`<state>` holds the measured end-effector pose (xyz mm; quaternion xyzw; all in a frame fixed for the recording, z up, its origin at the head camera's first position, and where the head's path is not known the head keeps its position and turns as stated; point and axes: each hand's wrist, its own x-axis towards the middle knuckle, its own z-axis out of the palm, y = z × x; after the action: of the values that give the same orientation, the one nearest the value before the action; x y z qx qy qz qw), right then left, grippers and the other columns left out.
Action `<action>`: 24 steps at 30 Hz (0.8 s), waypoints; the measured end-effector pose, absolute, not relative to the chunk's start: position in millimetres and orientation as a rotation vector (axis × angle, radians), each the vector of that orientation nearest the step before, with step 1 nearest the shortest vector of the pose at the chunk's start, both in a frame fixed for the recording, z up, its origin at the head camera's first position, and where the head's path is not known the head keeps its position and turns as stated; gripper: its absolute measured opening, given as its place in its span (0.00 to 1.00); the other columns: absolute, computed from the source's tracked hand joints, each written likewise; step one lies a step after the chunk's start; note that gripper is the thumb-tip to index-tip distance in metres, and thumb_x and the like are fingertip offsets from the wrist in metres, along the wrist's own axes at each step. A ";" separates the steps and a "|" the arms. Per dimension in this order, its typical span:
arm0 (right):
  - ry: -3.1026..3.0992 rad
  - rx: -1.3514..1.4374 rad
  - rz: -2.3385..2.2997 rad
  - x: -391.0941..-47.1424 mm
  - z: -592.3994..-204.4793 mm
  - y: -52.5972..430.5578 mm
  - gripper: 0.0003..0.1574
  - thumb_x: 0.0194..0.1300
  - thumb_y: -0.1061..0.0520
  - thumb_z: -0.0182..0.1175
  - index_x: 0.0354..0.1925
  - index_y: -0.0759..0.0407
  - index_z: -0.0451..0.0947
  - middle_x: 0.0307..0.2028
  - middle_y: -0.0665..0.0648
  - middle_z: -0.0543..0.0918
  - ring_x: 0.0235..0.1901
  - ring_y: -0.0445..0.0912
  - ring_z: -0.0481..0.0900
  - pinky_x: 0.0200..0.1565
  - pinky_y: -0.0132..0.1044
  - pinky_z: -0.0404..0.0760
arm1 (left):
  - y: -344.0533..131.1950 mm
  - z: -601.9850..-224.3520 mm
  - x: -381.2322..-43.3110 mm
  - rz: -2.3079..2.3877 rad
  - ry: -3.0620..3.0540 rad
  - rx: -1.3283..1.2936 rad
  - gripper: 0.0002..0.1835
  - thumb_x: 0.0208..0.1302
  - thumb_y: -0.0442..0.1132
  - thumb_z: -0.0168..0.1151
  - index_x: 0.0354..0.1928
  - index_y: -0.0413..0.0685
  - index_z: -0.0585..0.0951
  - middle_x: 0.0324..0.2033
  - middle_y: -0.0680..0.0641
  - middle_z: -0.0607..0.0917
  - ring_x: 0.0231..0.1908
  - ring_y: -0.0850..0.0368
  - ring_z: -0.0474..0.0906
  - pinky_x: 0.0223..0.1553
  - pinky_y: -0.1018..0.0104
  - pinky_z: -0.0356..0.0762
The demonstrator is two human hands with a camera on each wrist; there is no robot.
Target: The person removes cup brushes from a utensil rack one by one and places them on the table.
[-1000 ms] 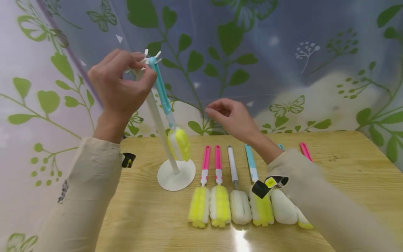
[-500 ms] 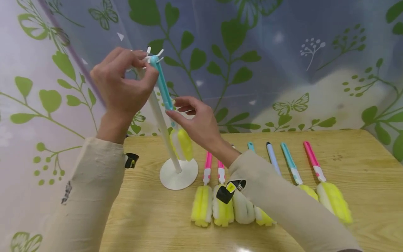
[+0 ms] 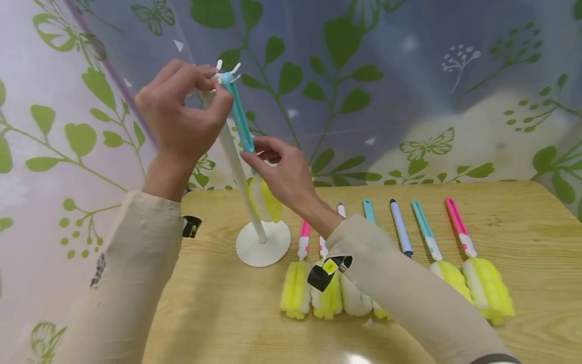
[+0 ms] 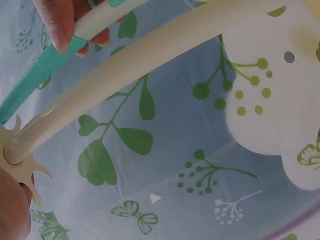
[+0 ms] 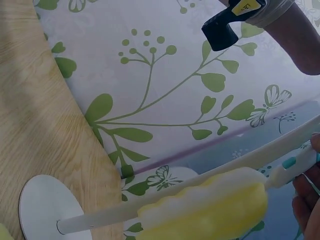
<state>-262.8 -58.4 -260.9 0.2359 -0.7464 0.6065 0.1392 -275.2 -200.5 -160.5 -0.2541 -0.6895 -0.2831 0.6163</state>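
A white stand with a round base and hooks at its top stands on the left of the table. My left hand grips the stand's top by its hooks. From one of these hooks hangs a bottle brush with a teal handle and a yellow-and-white sponge head. Thumb and fingers of my right hand pinch the lower part of its handle. In the left wrist view, the handle's top end meets the hook ring. The sponge head slants alongside the pole in the right wrist view.
Several more brushes lie in a row on the wooden table, among them a pink-handled one at the right end and another pink one at the left. My right forearm covers the row's middle. A leaf-patterned curtain hangs behind.
My right hand has come left from above the row and taken hold of the hanging brush's handle. My left hand has kept its grip on the stand's top.
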 end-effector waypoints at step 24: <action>-1.923 0.611 1.772 -260.2 -237.1 79.3 0.18 0.60 0.58 0.66 0.48 0.63 0.81 0.38 0.56 0.84 0.36 0.47 0.82 0.41 0.35 0.79 | -194.8 -163.1 -271.2 -0.648 -1.545 -0.507 0.12 0.41 0.38 0.54 0.13 0.35 0.77 0.19 0.45 0.84 0.24 0.51 0.83 0.20 0.58 0.64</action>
<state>-260.2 79.3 -237.1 0.2217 -0.6975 0.6428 0.2262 -271.2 -194.8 -163.1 -0.2222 -0.6777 -0.2841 0.6408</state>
